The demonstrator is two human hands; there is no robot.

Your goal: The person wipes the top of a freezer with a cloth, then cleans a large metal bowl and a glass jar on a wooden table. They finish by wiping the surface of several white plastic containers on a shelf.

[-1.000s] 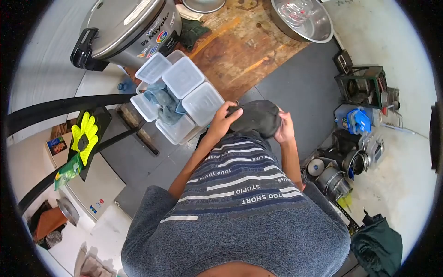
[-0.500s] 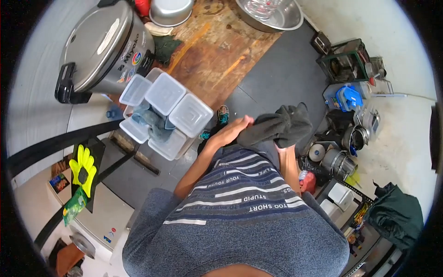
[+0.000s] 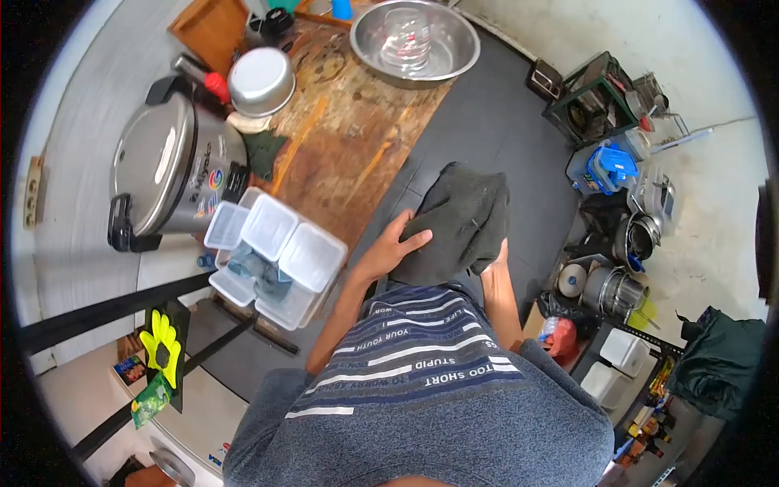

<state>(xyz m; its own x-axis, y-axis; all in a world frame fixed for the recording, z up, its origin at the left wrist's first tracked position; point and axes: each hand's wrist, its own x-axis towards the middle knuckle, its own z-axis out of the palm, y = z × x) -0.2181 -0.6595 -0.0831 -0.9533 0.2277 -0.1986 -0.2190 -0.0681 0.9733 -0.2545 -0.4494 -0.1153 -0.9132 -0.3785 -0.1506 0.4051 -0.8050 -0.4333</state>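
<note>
Dark grey cloth [image 3: 462,223], one: held up in front of the striped shirt [image 3: 422,341], above the grey floor [image 3: 527,122], its surface creased and its lower right edge folded.

Left hand [image 3: 391,247]: placed at the cloth's left side; the fabric is clamped by the fingers, with the thumb laid over its face.

Right hand [image 3: 497,272]: placed at the cloth's lower right edge; the fingers are partly hidden by the fabric, and whether they are closed cannot be told.

Wooden counter [image 3: 324,162]: set ahead and to the left, apart from the cloth. Carried on it: a silver basin [image 3: 454,53] with a clear plastic item [image 3: 406,40] inside; an upturned metal bowl [image 3: 260,77]; a dark green cloth [image 3: 264,152].

Translucent containers [image 3: 312,256], several: grouped beside the counter's near end, with a blue-grey cloth [image 3: 258,269] lying among them.

Large cooker [image 3: 199,166], marked "Miyako": stood beyond the containers, lid closed.

Yellow glove [image 3: 161,347]: seen at far left, palm and fingers spread flat.

Metal pots [image 3: 613,290]: gathered at right, near the wall.
</note>
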